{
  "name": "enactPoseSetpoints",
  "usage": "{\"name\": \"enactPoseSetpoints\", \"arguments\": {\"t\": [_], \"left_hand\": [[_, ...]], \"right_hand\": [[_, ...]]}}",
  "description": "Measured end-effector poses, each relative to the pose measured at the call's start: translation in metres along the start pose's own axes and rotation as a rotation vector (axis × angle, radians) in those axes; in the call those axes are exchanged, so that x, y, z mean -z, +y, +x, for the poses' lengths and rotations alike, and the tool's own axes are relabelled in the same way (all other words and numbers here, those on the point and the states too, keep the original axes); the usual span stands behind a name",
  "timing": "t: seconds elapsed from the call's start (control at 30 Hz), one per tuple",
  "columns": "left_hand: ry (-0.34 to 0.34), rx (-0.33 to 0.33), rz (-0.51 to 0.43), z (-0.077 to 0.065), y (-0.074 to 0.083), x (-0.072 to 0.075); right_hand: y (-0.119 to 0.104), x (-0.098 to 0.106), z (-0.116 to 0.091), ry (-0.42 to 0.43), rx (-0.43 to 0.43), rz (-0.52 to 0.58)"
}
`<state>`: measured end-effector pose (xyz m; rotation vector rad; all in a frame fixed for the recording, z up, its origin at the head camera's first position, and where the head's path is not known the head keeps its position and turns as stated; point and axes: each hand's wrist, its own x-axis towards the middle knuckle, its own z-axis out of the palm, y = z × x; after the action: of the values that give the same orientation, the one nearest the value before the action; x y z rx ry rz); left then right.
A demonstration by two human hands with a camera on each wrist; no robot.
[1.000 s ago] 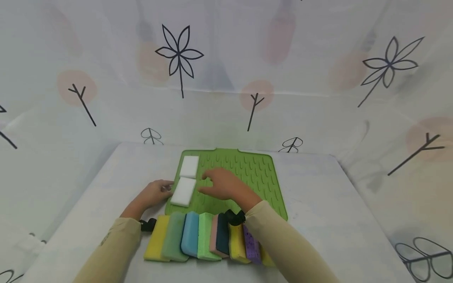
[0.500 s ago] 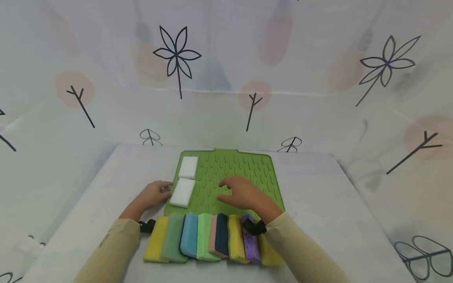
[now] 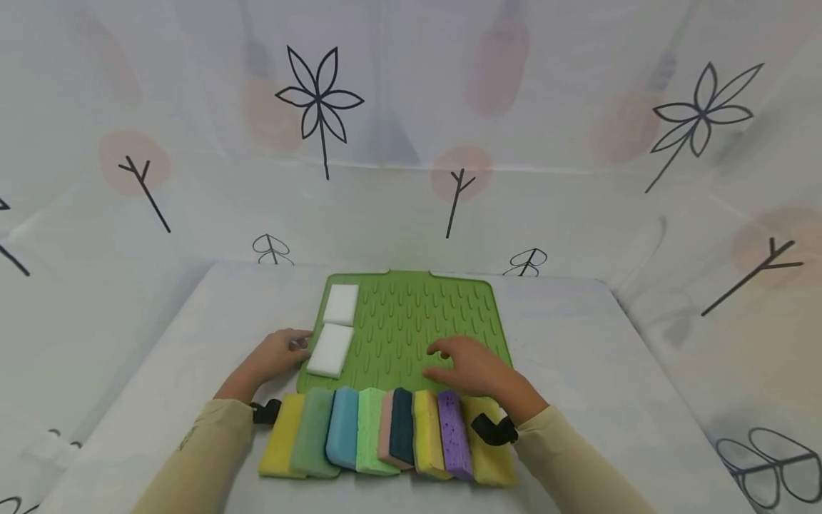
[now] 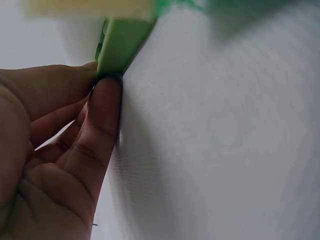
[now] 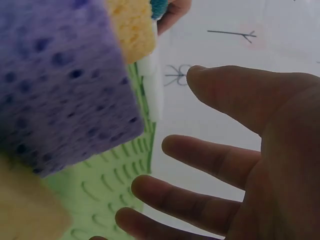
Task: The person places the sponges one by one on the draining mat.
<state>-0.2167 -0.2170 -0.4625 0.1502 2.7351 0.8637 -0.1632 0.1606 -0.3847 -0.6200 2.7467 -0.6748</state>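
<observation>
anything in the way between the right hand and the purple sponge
Nothing visible stands between the right hand and the purple sponge: its end nearest the hand shows uncovered. Yellow sponges flank it closely on both sides, though, so gripping it sideways may be tight.

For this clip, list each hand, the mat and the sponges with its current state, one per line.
Left hand: fingers pinching the mat's left edge.
Right hand: fingers apart, holding nothing, above the mat's near right part.
Green mat: spread out, ridged side up.
Far white sponge: lying on the mat's left side.
Near white sponge: lying on the mat, in front of the far one.
Coloured sponges: side by side in a row at the mat's near edge.
</observation>
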Motion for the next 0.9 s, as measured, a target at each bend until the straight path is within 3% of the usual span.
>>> {"name": "enactPoseSetpoints", "arguments": {"t": [0.6,0.9], "left_hand": [[0.011,-0.003,0.000,0.000,-0.001,0.001],[0.011,-0.012,-0.003,0.002,-0.004,-0.001]], "right_hand": [[0.034,-0.001,-0.037,0.020,-0.074,-0.006],[0.038,-0.005,-0.052,0.002,-0.153,0.057]]}}
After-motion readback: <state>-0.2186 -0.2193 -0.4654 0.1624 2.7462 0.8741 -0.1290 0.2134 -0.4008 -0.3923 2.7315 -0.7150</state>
